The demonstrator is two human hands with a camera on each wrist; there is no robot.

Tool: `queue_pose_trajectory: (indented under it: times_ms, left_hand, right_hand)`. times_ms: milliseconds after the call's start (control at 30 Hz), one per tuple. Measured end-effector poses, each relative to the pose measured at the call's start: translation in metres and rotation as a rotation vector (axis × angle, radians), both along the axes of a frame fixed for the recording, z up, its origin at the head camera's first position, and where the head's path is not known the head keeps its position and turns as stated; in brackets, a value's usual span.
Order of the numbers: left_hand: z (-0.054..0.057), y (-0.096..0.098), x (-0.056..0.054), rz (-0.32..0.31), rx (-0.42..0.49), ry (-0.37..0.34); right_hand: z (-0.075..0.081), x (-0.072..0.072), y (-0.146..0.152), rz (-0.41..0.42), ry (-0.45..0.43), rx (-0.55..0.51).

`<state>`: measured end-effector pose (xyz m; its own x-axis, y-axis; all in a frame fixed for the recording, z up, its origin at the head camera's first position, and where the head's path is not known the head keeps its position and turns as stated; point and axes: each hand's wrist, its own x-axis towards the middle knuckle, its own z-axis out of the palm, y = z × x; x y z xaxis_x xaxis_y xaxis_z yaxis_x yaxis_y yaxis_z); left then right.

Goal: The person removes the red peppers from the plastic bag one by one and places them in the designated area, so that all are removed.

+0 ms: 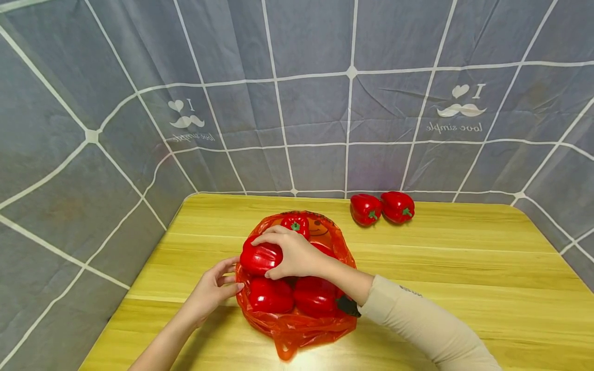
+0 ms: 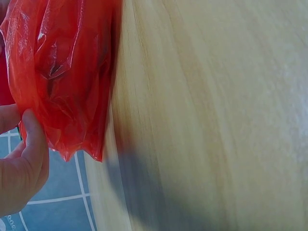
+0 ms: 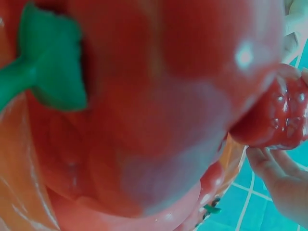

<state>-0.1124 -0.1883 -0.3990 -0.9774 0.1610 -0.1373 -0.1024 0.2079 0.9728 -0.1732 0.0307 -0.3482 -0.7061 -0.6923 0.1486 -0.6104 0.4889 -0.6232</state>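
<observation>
A red plastic bag point(image 1: 297, 330) stands open on the wooden table, with several shiny red bell peppers point(image 1: 271, 295) inside. My right hand point(image 1: 292, 252) grips one red bell pepper point(image 1: 257, 257) from above, over the left part of the bag's mouth. In the right wrist view, fingers of this hand point(image 3: 281, 185) press against the held pepper point(image 3: 276, 113). At the bag's left rim, my left hand point(image 1: 215, 286) has its thumb over the edge and its fingers outside. The left wrist view shows the left hand point(image 2: 29, 163) pinching the edge of the bag point(image 2: 62, 86).
Two more red bell peppers, one point(image 1: 365, 209) beside the other point(image 1: 397, 207), lie near the back edge of the table point(image 1: 441, 288). A grey curtain point(image 1: 315, 113) with white grid lines hangs behind and along the sides.
</observation>
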Motion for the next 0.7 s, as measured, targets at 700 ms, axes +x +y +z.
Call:
queue_pose_trajectory:
  times_ms: [700]
  left_hand:
    - [0.001,0.001,0.002,0.009,0.002,0.007]
  right_hand:
    - [0.004,-0.001,0.018,-0.017,-0.007,-0.087]
